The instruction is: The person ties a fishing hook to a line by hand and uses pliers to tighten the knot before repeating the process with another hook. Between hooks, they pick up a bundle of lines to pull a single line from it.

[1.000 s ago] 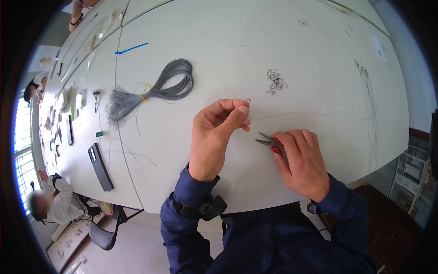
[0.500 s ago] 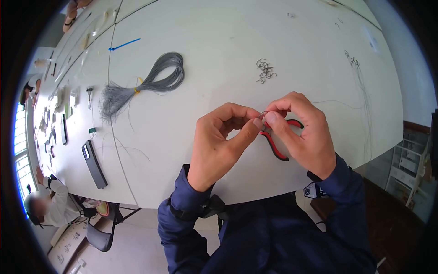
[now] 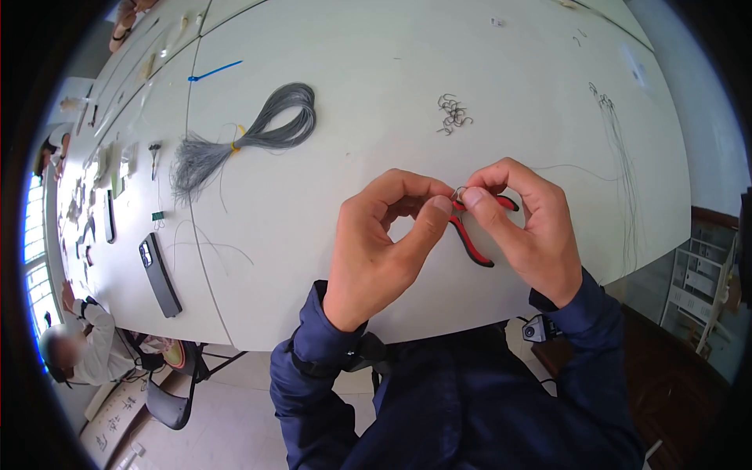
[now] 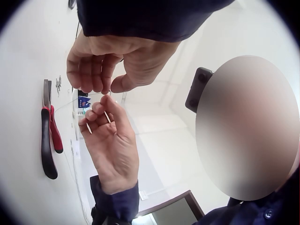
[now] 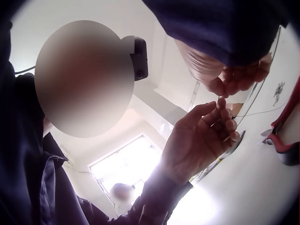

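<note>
Over the table's front part, my left hand (image 3: 384, 235) pinches a small dark fish hook (image 3: 460, 190) between thumb and forefinger. My right hand (image 3: 529, 231) meets it from the other side, its thumb and forefinger also pinching at the hook. The fingertips cover most of it, with a bit of its curve showing between them. A thin line (image 3: 576, 166) runs off to the right from behind the right hand. Beneath the hands, pliers (image 3: 472, 241) with red and black handles lie on the table; the left wrist view shows their jaws together.
A pile of loose hooks (image 3: 453, 114) lies farther back. Hooks tied to long lines (image 3: 619, 149) are laid out at the right. To the left are a grey bundle of line (image 3: 270, 125) with a yellow tie, a blue cable tie (image 3: 215, 70) and a phone (image 3: 160, 274).
My right hand has let go of the pliers, which now lie on the table, and has come up to the hook in my left hand. In the last half second both hands have barely moved.
</note>
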A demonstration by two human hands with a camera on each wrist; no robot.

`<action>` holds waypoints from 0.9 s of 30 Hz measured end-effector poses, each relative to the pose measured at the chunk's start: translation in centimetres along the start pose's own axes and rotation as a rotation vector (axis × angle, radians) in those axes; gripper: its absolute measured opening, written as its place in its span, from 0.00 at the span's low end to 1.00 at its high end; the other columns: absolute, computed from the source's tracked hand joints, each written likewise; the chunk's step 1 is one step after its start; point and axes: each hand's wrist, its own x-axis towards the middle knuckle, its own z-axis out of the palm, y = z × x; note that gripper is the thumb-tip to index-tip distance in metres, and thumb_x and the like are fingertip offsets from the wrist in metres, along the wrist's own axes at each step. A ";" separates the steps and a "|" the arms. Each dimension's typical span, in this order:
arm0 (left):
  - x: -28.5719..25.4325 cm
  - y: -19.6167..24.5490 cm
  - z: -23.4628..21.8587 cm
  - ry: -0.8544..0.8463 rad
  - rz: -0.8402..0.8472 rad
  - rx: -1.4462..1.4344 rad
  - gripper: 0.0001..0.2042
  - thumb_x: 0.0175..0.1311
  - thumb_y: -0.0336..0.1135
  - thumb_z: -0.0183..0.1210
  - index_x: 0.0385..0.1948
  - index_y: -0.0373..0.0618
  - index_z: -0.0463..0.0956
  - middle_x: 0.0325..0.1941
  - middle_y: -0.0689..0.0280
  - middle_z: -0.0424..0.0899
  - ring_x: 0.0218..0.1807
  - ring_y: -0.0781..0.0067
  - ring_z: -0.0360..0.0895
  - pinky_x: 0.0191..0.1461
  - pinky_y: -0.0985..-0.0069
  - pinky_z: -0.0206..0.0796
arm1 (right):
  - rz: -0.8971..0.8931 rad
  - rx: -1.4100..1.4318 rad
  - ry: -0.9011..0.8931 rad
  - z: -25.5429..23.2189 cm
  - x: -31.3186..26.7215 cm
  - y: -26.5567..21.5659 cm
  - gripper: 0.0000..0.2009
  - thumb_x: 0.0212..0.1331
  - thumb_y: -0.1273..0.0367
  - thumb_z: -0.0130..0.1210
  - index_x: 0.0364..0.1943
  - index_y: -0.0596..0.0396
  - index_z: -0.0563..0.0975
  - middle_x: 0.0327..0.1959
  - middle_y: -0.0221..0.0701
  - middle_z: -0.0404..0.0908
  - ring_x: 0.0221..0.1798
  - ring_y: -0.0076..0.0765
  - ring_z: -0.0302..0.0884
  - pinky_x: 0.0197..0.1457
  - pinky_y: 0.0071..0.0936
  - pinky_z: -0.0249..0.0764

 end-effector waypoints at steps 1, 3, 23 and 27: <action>0.0 0.0 0.0 -0.015 0.013 0.023 0.07 0.68 0.28 0.60 0.39 0.32 0.81 0.36 0.64 0.85 0.39 0.78 0.81 0.48 0.78 0.72 | -0.020 -0.019 0.004 0.0 -0.1 0.0 0.04 0.63 0.72 0.60 0.36 0.59 0.80 0.32 0.30 0.81 0.38 0.27 0.79 0.45 0.26 0.76; 0.0 0.0 0.0 -0.047 0.040 0.070 0.07 0.70 0.28 0.60 0.41 0.32 0.80 0.37 0.65 0.83 0.41 0.80 0.78 0.48 0.80 0.70 | -0.062 -0.056 0.013 0.1 -0.2 0.1 0.04 0.62 0.72 0.61 0.36 0.58 0.80 0.32 0.30 0.81 0.38 0.28 0.79 0.46 0.27 0.76; 0.0 -0.2 0.0 -0.076 -0.112 -0.102 0.07 0.68 0.28 0.58 0.38 0.32 0.79 0.35 0.64 0.82 0.38 0.75 0.77 0.48 0.76 0.69 | -0.083 -0.056 0.038 0.3 -0.3 0.5 0.03 0.60 0.73 0.60 0.34 0.58 0.79 0.31 0.30 0.82 0.36 0.30 0.79 0.45 0.28 0.75; 0.1 -0.1 0.0 -0.048 -0.106 -0.156 0.06 0.69 0.28 0.57 0.38 0.32 0.79 0.35 0.64 0.82 0.37 0.75 0.77 0.48 0.76 0.69 | -0.081 -0.045 0.041 0.4 -0.3 0.6 0.03 0.60 0.73 0.60 0.34 0.58 0.79 0.31 0.30 0.82 0.36 0.29 0.79 0.45 0.28 0.76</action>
